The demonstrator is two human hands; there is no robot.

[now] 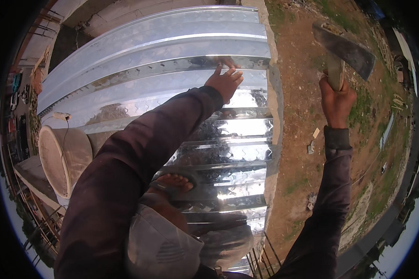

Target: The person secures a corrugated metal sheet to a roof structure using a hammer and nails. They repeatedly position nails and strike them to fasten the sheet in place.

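Under left fingers [236,76], shiny ribbed sheeting [172,78]

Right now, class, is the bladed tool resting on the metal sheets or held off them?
Held off: the right hand grips the bladed tool, which shows against the ground, beyond the metal sheets' right edge.

Outdoor building site: ribbed metal sheets [172,43], rough concrete edge [274,93], steel rods [272,247], bare earth [295,107].

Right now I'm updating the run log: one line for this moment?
left hand: on ribbed metal sheeting; right hand: gripping bladed tool; foot: on sheeting
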